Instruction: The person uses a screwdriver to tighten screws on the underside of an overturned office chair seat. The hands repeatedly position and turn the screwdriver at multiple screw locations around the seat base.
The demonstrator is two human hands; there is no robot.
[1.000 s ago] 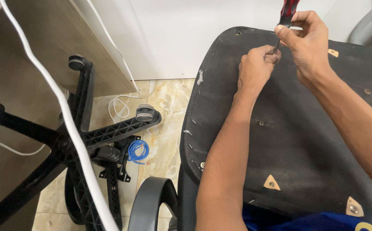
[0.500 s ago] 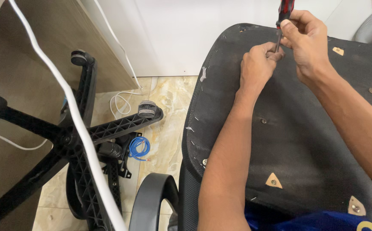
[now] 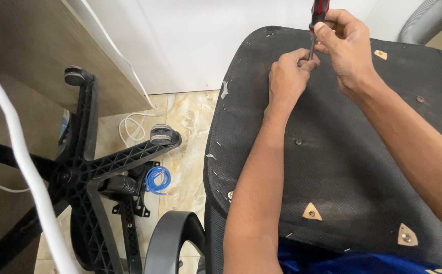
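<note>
Two hands [image 3: 322, 61], screwdriver [image 3: 316, 20] upright, tip down

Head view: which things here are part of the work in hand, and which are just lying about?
In use:
- right hand gripping the red-handled screwdriver
- left hand pinching at its tip
- upturned black chair seat

Lying about:
- black wheeled chair base
- blue wire coil
- white cable
- black armrest
</note>
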